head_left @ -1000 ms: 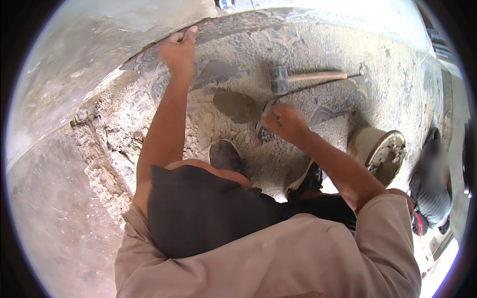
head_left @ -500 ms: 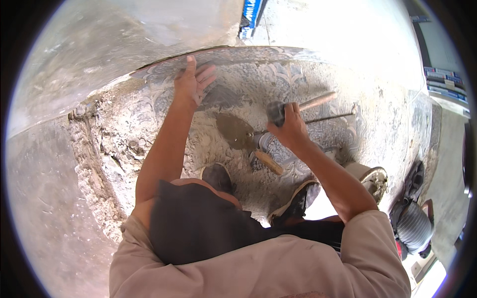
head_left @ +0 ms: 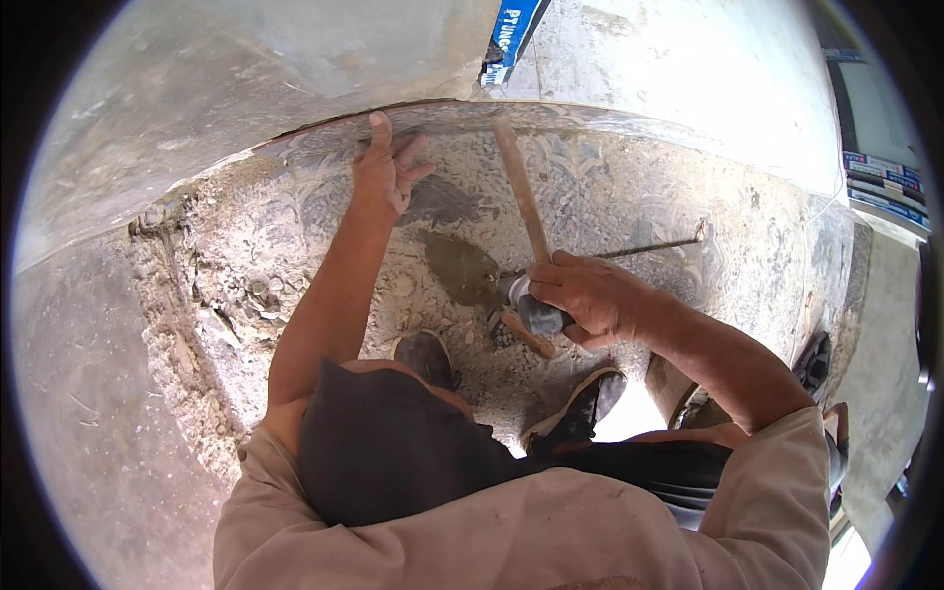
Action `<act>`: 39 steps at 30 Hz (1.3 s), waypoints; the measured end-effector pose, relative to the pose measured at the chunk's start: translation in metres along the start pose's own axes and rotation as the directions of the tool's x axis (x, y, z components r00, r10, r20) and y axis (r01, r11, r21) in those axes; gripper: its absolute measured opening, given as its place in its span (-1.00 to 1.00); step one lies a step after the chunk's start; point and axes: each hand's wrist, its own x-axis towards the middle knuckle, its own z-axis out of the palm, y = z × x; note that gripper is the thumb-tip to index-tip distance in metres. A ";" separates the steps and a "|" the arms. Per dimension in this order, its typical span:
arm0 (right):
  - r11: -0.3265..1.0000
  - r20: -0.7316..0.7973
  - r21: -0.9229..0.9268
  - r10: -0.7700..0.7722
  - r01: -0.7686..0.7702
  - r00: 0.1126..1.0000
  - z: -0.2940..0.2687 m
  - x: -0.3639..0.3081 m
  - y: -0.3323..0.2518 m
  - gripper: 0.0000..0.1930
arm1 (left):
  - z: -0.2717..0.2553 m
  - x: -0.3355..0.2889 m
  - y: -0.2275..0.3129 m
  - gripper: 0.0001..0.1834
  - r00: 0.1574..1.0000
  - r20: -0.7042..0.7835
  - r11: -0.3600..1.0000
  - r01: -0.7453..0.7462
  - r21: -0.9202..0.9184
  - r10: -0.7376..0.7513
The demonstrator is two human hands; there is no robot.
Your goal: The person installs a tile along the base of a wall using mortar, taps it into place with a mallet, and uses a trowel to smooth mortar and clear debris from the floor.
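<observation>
My left hand (head_left: pixel 386 175) is open, with its fingers spread, at the patterned tile strip (head_left: pixel 442 118) along the foot of the wall. Whether it presses on the strip I cannot tell. My right hand (head_left: pixel 590 298) is wrapped round a mallet by its dark head (head_left: pixel 539 317), and the wooden handle (head_left: pixel 521 192) points away toward the wall. Just left of the mallet lies a trowel blade (head_left: pixel 460 267) smeared with wet grey mortar. A short wooden grip (head_left: pixel 529 336) shows partly under the mallet head.
Broken rubble (head_left: pixel 261 285) covers the floor at left. A thin rod (head_left: pixel 654 246) lies right of the mallet. The bucket (head_left: pixel 678 388) is partly hidden by my right forearm. My shoes (head_left: pixel 580 408) stand close by. Boxes (head_left: pixel 885 182) are stacked at far right.
My right hand has drawn back toward me with the mallet. Its handle has swung from pointing right to pointing at the wall. My left hand has barely moved.
</observation>
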 end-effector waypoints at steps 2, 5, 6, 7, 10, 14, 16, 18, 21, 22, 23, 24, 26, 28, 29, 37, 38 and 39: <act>0.999 0.046 -0.042 -0.020 0.022 0.999 0.003 0.002 0.003 -0.53 | -0.002 0.000 0.000 0.50 1.000 -0.002 1.000 0.001 0.006 -0.001; 0.997 0.117 -0.044 0.061 -0.056 0.991 0.013 0.001 0.010 -0.37 | 0.001 -0.003 0.001 0.46 1.000 -0.016 1.000 0.018 0.023 -0.018; 0.999 0.167 -0.042 0.024 -0.017 0.986 0.015 0.001 0.008 -0.37 | 0.002 -0.006 0.003 0.39 1.000 0.016 0.998 -0.001 0.064 0.000; 0.999 0.216 -0.038 -0.012 0.021 0.976 0.017 0.001 0.007 -0.38 | 0.004 -0.009 0.004 0.34 0.999 0.049 0.994 -0.022 0.104 0.017; 0.996 0.234 -0.045 0.080 -0.071 0.969 0.035 0.002 0.015 -0.41 | 0.022 -0.024 0.011 0.17 1.000 -0.012 0.995 -0.012 0.097 0.013; 0.988 0.173 -0.008 0.155 -0.156 0.973 0.037 0.011 0.024 -0.42 | 0.017 -0.022 0.015 0.18 0.999 -0.034 0.989 -0.008 0.145 0.013; 0.996 0.118 0.008 0.090 -0.092 0.989 0.039 0.012 0.028 -0.43 | 0.014 -0.018 0.014 0.18 1.000 0.002 0.992 0.001 0.129 -0.002; 0.997 0.133 -0.014 0.081 -0.080 0.988 0.041 0.010 0.027 -0.43 | 0.016 -0.020 0.011 0.18 1.000 -0.001 0.988 -0.022 0.154 0.023; 0.994 0.123 -0.025 0.104 -0.102 0.987 0.038 0.006 0.026 -0.43 | 0.022 -0.024 0.009 0.17 0.998 -0.025 0.982 -0.045 0.184 0.051; 0.991 0.098 -0.016 0.132 -0.131 0.986 0.035 0.005 0.026 -0.44 | 0.022 -0.024 0.009 0.17 0.997 -0.049 0.981 -0.049 0.189 0.059; 0.991 0.097 -0.010 0.136 -0.136 0.986 0.036 0.002 0.026 -0.44 | 0.020 -0.020 0.007 0.17 0.997 -0.049 0.980 -0.043 0.193 0.053; 0.992 0.116 -0.029 0.126 -0.124 0.985 0.035 0.000 0.023 -0.43 | 0.019 -0.019 0.011 0.17 0.997 -0.062 0.985 -0.028 0.172 0.040; 0.993 0.132 -0.049 0.113 -0.107 0.985 0.032 -0.005 0.017 -0.43 | 0.015 -0.020 0.015 0.18 0.997 -0.075 0.988 -0.020 0.152 0.032; 0.996 0.129 -0.067 0.062 -0.054 0.990 0.028 -0.016 0.016 -0.43 | 0.022 -0.021 0.012 0.19 0.996 -0.075 0.983 -0.030 0.180 0.044; 0.996 0.129 -0.064 0.068 -0.060 0.989 0.028 -0.019 0.018 -0.43 | 0.023 -0.018 0.011 0.19 0.997 -0.072 0.983 -0.025 0.182 0.038; 0.997 0.119 -0.021 0.082 -0.080 0.989 0.026 -0.015 0.021 -0.36 | 0.009 -0.018 0.014 0.14 0.999 -0.021 0.974 -0.024 0.223 0.029; 0.998 0.129 -0.022 0.059 -0.057 0.990 0.026 -0.016 0.018 -0.36 | 0.010 -0.016 0.013 0.14 1.000 0.013 0.974 0.025 0.227 -0.028; 0.996 0.065 -0.012 0.088 -0.088 0.994 0.026 -0.015 0.016 -0.33 | 0.008 -0.017 0.012 0.14 0.999 0.030 0.977 0.022 0.213 -0.029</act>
